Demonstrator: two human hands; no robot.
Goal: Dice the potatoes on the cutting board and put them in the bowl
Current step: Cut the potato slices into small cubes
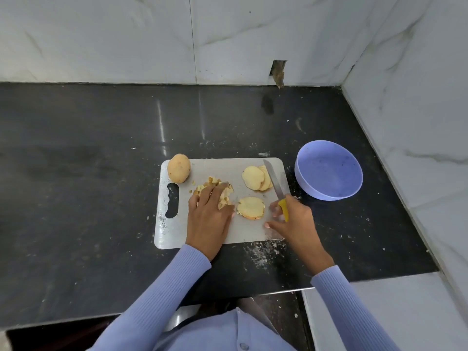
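Note:
A grey cutting board (228, 229) lies on the black counter. A whole potato (178, 168) sits at its far left corner. My left hand (209, 211) lies over a pile of diced potato (225, 196), fingers curved on top of it. A stack of potato slices (253, 177) lies at the far right of the board, and one more slice (251, 208) sits between my hands. My right hand (291, 219) grips the yellow handle of a knife (274, 181), blade pointing away over the slices. An empty blue bowl (328, 171) stands right of the board.
The black counter (101, 198) stretches wide to the left and behind the board. Marble walls close the back and the right side, near the bowl. Potato scraps and specks dot the counter in front of the board. The counter's front edge runs below my forearms.

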